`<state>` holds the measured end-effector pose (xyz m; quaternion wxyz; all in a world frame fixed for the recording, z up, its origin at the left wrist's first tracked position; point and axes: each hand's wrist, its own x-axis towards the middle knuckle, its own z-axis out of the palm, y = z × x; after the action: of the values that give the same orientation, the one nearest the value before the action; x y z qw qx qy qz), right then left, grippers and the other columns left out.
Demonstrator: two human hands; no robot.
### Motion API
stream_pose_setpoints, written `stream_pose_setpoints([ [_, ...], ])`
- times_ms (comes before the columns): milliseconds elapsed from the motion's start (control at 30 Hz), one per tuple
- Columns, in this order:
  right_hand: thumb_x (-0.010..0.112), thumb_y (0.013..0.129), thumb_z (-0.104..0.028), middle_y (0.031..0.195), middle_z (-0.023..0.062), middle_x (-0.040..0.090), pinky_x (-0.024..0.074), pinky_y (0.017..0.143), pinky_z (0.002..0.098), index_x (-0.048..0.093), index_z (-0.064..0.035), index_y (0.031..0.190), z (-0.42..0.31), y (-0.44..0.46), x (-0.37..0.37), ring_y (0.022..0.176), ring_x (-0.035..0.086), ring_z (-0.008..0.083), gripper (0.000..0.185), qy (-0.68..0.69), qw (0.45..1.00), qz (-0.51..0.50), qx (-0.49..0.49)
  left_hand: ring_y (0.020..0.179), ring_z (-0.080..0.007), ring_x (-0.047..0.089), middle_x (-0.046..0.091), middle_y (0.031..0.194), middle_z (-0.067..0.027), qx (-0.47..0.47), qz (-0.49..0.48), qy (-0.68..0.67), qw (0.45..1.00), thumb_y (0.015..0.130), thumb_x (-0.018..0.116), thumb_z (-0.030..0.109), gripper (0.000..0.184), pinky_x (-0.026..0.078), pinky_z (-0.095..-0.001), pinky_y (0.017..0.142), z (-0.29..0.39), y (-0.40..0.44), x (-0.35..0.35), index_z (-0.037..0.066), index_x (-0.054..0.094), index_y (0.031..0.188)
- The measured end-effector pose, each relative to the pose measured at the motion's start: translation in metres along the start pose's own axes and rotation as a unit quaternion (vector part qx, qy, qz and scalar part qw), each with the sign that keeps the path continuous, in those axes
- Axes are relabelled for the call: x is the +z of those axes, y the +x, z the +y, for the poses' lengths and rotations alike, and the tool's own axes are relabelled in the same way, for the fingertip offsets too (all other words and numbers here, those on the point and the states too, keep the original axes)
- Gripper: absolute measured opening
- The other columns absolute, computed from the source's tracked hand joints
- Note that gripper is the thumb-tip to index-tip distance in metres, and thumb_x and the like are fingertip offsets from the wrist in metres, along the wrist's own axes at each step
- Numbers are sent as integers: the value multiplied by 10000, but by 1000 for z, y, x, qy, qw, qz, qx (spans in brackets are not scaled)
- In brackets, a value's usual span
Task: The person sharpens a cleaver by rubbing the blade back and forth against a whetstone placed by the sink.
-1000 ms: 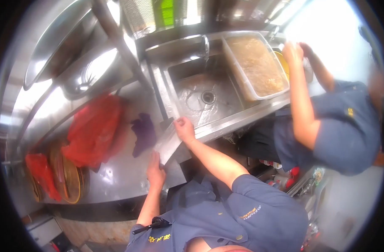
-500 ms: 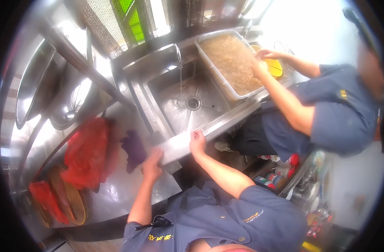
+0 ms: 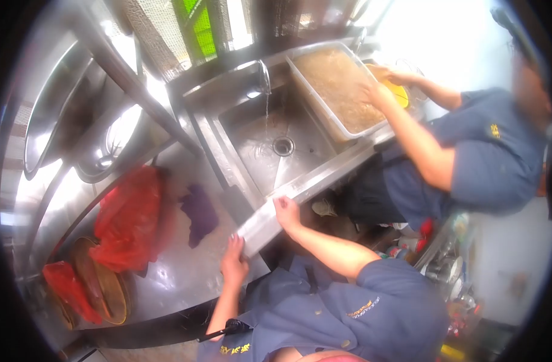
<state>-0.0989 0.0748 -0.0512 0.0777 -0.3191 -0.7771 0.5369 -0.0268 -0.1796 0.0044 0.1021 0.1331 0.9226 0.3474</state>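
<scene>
A pale, shiny flat strip [image 3: 257, 230] spans the space between my two hands at the sink's front left corner. My left hand [image 3: 234, 258] grips its lower left end with the fingers closed. At the upper right end, my right hand [image 3: 287, 213] pinches the edge beside the sink rim. Glare blurs the strip, so its material is unclear. Behind it is the steel sink [image 3: 258, 145], with a thin stream of water falling from the faucet [image 3: 265, 77]. A purple cloth [image 3: 199, 214] lies on the steel counter [image 3: 176, 277], left of my hands.
A clear tub [image 3: 339, 90] of brownish contents stands on the sink's right side. A co-worker's hands [image 3: 381, 87] are over it and near a yellow basin [image 3: 395, 95]. Red bags [image 3: 131, 220] and round brown-rimmed items [image 3: 110, 292] sit at left, below steel bowls [image 3: 56, 114].
The strip and both my hands have swung round between the sink corner and the counter edge. The co-worker's hands have moved from raised beyond the tub to its right edge. The view has shifted.
</scene>
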Motion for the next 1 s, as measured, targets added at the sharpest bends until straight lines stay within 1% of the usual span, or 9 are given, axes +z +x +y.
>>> stream_pose_setpoints([
  [100,769,932,-260,802,77,694,506,681,323,695,-29,1003,-17,-3,22,732,624,160,253,49,994,-91,39,1484,-386,415,507,1542,-213,-59,43,-21,997,767,573,-96,673,401,-429,1191,14,-32,-1,46,599,1424],
  [200,815,872,-265,843,93,708,530,702,351,680,-35,1080,-64,30,70,771,658,187,338,43,993,-105,-25,1475,-403,425,494,1546,-235,-94,100,1,991,775,580,-77,659,399,-437,1189,6,-7,-8,22,588,1427],
  [333,827,857,-270,861,101,710,550,732,364,662,-38,1126,-63,22,66,810,680,193,392,38,990,-132,-8,1464,-419,438,497,1544,-242,-77,98,51,991,767,607,-68,664,389,-450,1192,6,-15,-10,-1,579,1427],
  [467,805,879,-224,841,112,705,548,720,357,669,-22,1091,-5,-14,41,773,678,216,323,30,987,-155,30,1478,-401,427,499,1548,-228,-88,30,43,995,765,625,-79,674,402,-449,1190,24,-60,-4,8,579,1432],
  [567,790,892,-232,808,98,681,535,707,350,688,-24,1060,-40,3,62,747,650,207,286,5,993,-115,-35,1471,-402,436,509,1541,-220,-82,78,16,993,775,607,-92,660,412,-443,1185,-4,-35,-3,4,580,1427],
  [700,762,915,-263,845,116,708,543,749,351,710,-30,1061,-83,21,66,798,677,216,280,15,990,-140,-18,1459,-392,457,524,1532,-204,-69,109,79,988,753,585,-129,680,421,-433,1179,-4,2,-16,25,599,1415],
  [867,751,942,-203,831,68,698,543,754,323,714,-10,1043,-2,2,9,791,653,166,222,81,993,-65,50,1478,-334,448,544,1534,-137,-58,6,20,998,723,584,-152,762,418,-420,1187,21,-3,-12,120,612,1433],
  [933,743,953,-174,855,46,703,537,748,308,702,-1,995,-3,7,-3,791,645,138,183,51,995,39,74,1484,-291,444,534,1548,-104,9,-50,41,998,720,577,-151,777,429,-412,1176,-2,34,-14,127,602,1445],
  [1000,738,969,-190,808,41,670,508,690,303,657,-15,984,-10,30,1,719,615,127,194,118,988,95,16,1487,-247,441,513,1568,-76,47,-71,29,996,712,575,-146,802,432,-403,1173,-3,90,-32,156,596,1454],
])
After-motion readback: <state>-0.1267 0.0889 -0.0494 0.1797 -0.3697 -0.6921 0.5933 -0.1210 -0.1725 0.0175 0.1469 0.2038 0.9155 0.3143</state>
